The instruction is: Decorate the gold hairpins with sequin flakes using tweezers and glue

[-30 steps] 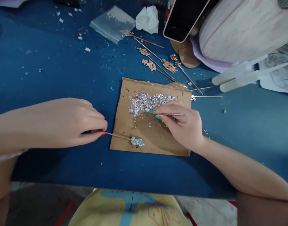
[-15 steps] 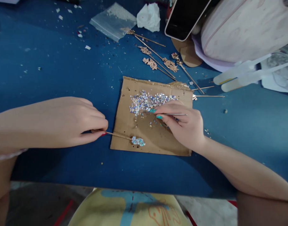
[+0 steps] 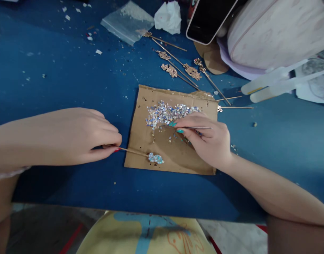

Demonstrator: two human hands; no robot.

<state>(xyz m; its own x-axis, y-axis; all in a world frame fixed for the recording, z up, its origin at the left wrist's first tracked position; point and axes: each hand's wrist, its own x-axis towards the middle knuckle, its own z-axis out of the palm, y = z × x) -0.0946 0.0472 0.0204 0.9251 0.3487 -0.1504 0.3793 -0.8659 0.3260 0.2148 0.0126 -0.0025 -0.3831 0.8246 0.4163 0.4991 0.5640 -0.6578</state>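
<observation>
Pinched between the thumb and fingers of my left hand (image 3: 103, 139) is the shaft of a hairpin (image 3: 135, 152). Its decorated head (image 3: 156, 158), crusted with pale blue and turquoise stones, hangs over or rests on a cardboard piece (image 3: 140, 137); which one I cannot tell. My right hand (image 3: 208, 137) is closed on a thin silver metal tool (image 3: 195, 127). The tool's left end reaches the lower edge of a pile of small shiny stones (image 3: 167, 113) spread on the cardboard. Whether a stone is on its tip is too small to see.
Several gold hairpins (image 3: 192, 71) lie behind the cardboard. Farther back are a clear plastic bag (image 3: 128, 23), a crumpled tissue (image 3: 167, 17) and a phone (image 3: 211, 21). White plastic tools (image 3: 270, 88) and a pale rounded bag (image 3: 278, 31) are at right. The blue table's front edge (image 3: 138, 210) is close.
Almost nothing differs. The whole view has shifted very slightly, while both hands keep their places and their grips.
</observation>
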